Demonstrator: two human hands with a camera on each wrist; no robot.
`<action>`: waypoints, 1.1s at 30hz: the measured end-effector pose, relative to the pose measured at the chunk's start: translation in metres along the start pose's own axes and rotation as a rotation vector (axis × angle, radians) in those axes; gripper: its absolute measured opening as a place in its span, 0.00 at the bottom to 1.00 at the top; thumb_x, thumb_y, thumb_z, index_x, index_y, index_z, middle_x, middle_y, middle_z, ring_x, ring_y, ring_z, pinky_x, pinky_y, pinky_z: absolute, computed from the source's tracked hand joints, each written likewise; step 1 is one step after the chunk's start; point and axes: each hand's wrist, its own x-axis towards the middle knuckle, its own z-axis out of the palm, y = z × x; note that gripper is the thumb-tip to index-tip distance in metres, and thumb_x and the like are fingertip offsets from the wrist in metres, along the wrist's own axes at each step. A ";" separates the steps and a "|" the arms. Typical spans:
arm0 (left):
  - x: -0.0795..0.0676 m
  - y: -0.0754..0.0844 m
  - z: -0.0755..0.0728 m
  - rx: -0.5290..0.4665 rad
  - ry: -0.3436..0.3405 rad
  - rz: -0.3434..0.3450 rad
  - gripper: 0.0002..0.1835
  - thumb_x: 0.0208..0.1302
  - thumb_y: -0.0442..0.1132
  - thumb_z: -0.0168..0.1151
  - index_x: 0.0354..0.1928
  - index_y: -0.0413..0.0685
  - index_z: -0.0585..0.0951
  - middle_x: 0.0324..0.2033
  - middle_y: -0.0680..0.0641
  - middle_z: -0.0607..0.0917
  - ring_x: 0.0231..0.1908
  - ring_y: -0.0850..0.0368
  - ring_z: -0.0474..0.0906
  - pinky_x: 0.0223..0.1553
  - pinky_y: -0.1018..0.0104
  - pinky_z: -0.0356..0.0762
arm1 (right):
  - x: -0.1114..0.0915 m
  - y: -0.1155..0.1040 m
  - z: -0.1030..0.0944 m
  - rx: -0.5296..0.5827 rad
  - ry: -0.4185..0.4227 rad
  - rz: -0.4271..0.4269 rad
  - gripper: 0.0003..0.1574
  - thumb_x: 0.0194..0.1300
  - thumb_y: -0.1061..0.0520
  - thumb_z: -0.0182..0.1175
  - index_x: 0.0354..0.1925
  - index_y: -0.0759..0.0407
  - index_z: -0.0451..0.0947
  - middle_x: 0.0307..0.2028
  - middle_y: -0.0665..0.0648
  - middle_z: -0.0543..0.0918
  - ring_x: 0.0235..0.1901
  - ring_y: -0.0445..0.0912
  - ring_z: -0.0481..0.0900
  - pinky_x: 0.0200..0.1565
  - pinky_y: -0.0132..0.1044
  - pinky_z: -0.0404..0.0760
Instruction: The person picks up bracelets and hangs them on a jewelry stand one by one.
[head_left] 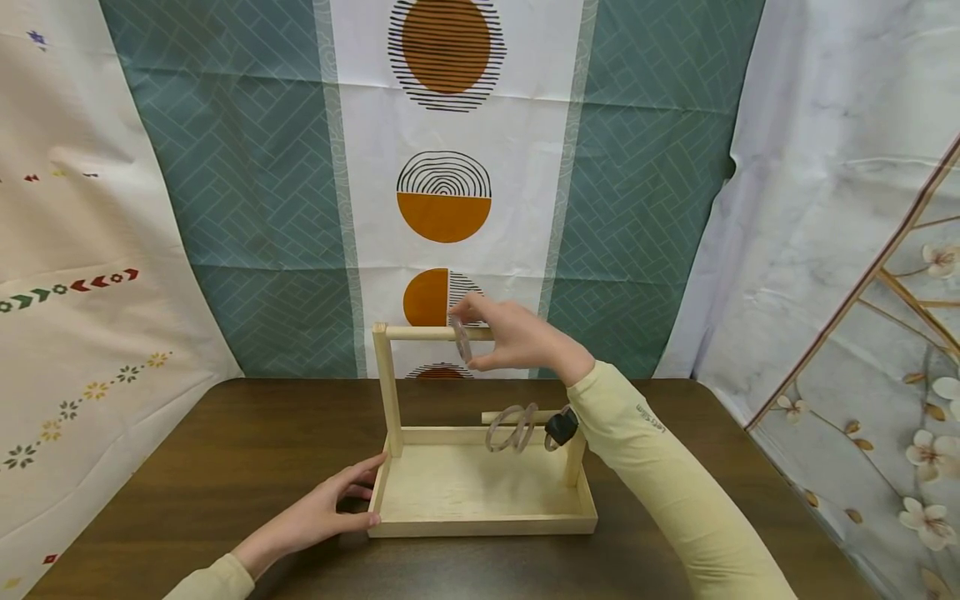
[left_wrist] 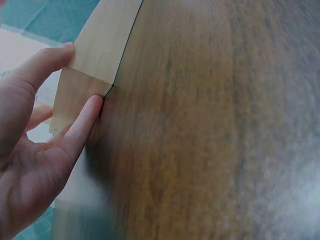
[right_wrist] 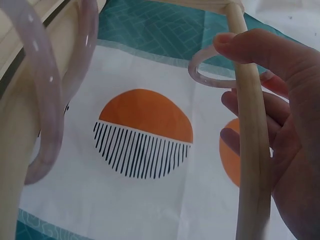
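Observation:
A pale wooden stand [head_left: 480, 527] has a tray base, an upper rod [head_left: 420, 333] on a tall left post, and a lower rod on a short right post. My right hand [head_left: 517, 335] pinches a translucent pinkish bangle [right_wrist: 196, 75] between thumb and fingertips, and the ring appears to surround the upper rod. The rod's right part is hidden behind this hand. Several similar bangles [head_left: 491, 433] hang around the lower rod. My left hand [head_left: 330, 512] grips the tray's left end, its thumb at the front corner; the left wrist view shows fingertips against that corner.
The stand sits on a dark brown wooden table [head_left: 247, 442]. A small black box-like object [head_left: 561, 427] shows below the right sleeve, beside the lower rod. Patterned cloths [head_left: 255, 167] hang behind the table and at both sides.

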 end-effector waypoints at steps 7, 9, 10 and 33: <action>0.000 0.000 0.000 0.005 0.001 -0.002 0.45 0.65 0.46 0.66 0.77 0.43 0.54 0.63 0.35 0.74 0.56 0.50 0.77 0.53 0.70 0.75 | 0.005 -0.005 0.004 -0.032 -0.027 0.004 0.41 0.52 0.56 0.75 0.60 0.56 0.65 0.61 0.57 0.81 0.60 0.48 0.80 0.62 0.45 0.78; 0.000 0.000 0.000 0.005 0.002 -0.003 0.45 0.65 0.45 0.66 0.77 0.43 0.54 0.63 0.35 0.74 0.56 0.50 0.77 0.52 0.70 0.75 | 0.006 -0.006 0.005 -0.042 -0.028 0.007 0.42 0.52 0.56 0.76 0.60 0.56 0.65 0.61 0.55 0.81 0.59 0.48 0.80 0.61 0.44 0.78; 0.000 0.000 0.000 0.005 0.002 -0.005 0.45 0.65 0.45 0.66 0.77 0.43 0.54 0.63 0.35 0.74 0.56 0.50 0.77 0.52 0.70 0.75 | 0.006 -0.007 0.005 -0.044 -0.029 0.012 0.41 0.52 0.55 0.76 0.59 0.56 0.65 0.60 0.55 0.81 0.59 0.47 0.80 0.61 0.43 0.78; 0.001 0.003 0.001 0.004 0.002 -0.026 0.45 0.64 0.45 0.66 0.77 0.43 0.54 0.63 0.33 0.73 0.57 0.43 0.76 0.51 0.71 0.76 | 0.003 -0.008 0.008 -0.098 -0.037 0.057 0.44 0.51 0.49 0.77 0.62 0.54 0.68 0.56 0.51 0.84 0.48 0.47 0.83 0.55 0.43 0.81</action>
